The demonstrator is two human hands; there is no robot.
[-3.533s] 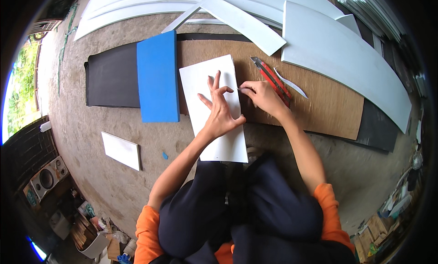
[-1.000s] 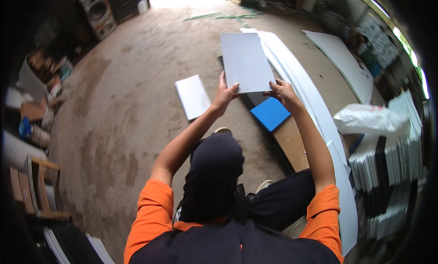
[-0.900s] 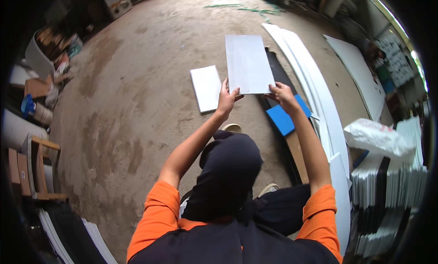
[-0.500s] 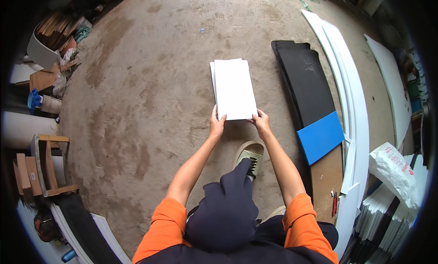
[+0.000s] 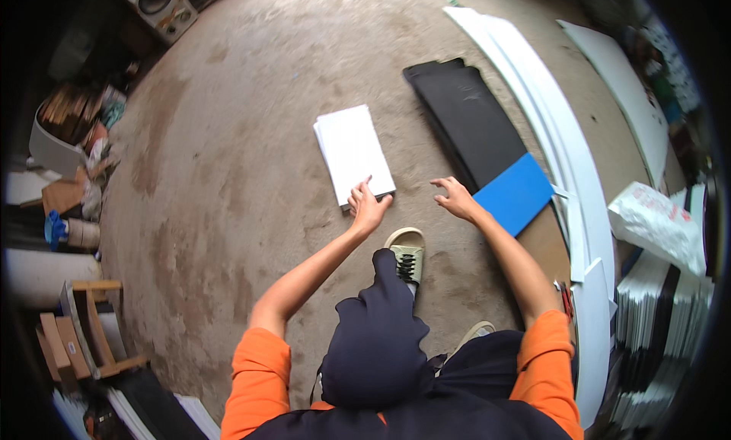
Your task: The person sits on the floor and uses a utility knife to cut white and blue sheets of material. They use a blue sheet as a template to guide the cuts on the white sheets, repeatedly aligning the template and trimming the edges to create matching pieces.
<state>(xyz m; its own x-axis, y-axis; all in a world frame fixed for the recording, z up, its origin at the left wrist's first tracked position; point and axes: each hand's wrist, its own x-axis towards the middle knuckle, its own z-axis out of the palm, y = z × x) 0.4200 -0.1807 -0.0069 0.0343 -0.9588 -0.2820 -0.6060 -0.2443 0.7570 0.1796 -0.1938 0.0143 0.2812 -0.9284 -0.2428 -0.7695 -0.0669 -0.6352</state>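
A stack of white rectangular sheets lies on the floor in front of me, its edges slightly out of line and dark along the near side. My left hand rests at the near edge of this stack, fingers apart, with one finger reaching over the top sheet. To the right, my right hand hovers with its fingers spread and nothing in them. Just beyond that hand's wrist is a blue rectangular sheet, lying over a long black sheet and a brown board.
Long white strips curve along the right. A white plastic bag lies on stacked sheets at the far right. Wooden frame pieces stand at the left. My shoe is just short of the white stack.
My right hand has let go of the white stack and moved right. My left hand has shifted onto the near edge. The view has turned, so the surroundings appear moved.
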